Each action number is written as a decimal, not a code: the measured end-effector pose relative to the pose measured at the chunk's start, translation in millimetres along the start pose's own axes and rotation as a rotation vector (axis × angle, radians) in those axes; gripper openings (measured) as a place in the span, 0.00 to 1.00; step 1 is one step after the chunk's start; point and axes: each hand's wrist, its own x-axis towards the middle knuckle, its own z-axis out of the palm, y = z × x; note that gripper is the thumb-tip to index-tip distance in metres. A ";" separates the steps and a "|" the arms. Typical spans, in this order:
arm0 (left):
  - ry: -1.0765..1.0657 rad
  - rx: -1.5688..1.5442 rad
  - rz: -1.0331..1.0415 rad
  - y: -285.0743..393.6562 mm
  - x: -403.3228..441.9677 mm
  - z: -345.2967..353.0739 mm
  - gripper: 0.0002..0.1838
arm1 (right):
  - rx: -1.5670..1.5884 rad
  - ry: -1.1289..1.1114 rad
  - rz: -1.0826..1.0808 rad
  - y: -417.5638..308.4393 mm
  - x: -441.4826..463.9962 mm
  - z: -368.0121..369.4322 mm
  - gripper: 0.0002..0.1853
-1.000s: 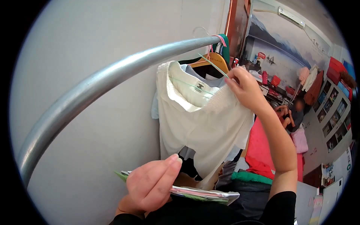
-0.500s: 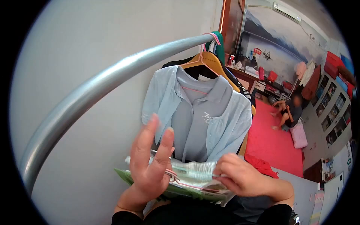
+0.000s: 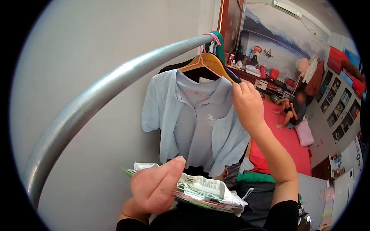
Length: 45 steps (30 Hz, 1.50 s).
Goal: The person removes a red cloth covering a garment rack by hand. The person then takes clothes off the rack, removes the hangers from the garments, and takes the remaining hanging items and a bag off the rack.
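Note:
My left hand [image 3: 156,186] is closed at the lower middle, thumb upward, around a bunch of thin pink and green hangers [image 3: 206,200]. White shorts or trousers with a gathered elastic waistband [image 3: 208,185] lie against these hangers. My right hand [image 3: 248,102] reaches up with its fingers closed at the shoulder of a light blue short-sleeved shirt [image 3: 163,98]. That shirt hangs over a grey-blue collared shirt [image 3: 196,131] on a pink hanger [image 3: 200,61]. My right fingertips are partly hidden.
A curved metal rail [image 3: 96,86] runs from lower left to the hanging clothes. Behind the shirts is a wooden hanger [image 3: 216,60]. Dark folded clothes [image 3: 254,196] lie below. A person [image 3: 295,109] sits on a red mat [image 3: 283,148], beside a pink pillow [image 3: 304,133].
My right hand has left the white garment and risen to the light blue shirt's shoulder. My left fingers, previously raised, have curled in. The view has shifted slightly.

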 end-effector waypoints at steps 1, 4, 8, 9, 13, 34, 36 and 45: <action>0.010 0.007 -0.017 -0.7 0.0 -1.1 0.24 | -0.007 -0.022 0.027 -0.7 2.4 1.4 0.09; 0.016 0.029 -0.024 1.7 -0.5 -3.6 0.23 | 0.107 -0.017 0.064 -2.3 10.0 3.3 0.07; 0.035 0.056 -0.032 6.0 -2.8 -4.9 0.23 | 0.348 0.030 0.064 -3.7 28.6 -5.2 0.06; -0.008 0.051 -0.068 11.7 -2.2 -8.7 0.22 | 0.349 0.030 0.063 -3.7 34.7 -7.3 0.06; 0.002 0.077 -0.068 13.0 -6.9 -2.8 0.20 | 0.374 0.033 0.020 -9.7 55.8 -0.3 0.06; 0.041 0.017 -0.024 10.3 10.1 8.4 0.29 | 0.826 -0.370 -0.044 -26.9 -55.1 -100.4 0.10; 0.046 0.001 -0.064 14.1 7.8 12.3 0.27 | 0.419 -0.006 0.017 -10.6 -24.5 -67.6 0.12; 0.104 0.078 -0.067 10.7 -5.4 17.5 0.21 | 0.294 -0.090 0.183 -0.9 2.8 2.3 0.12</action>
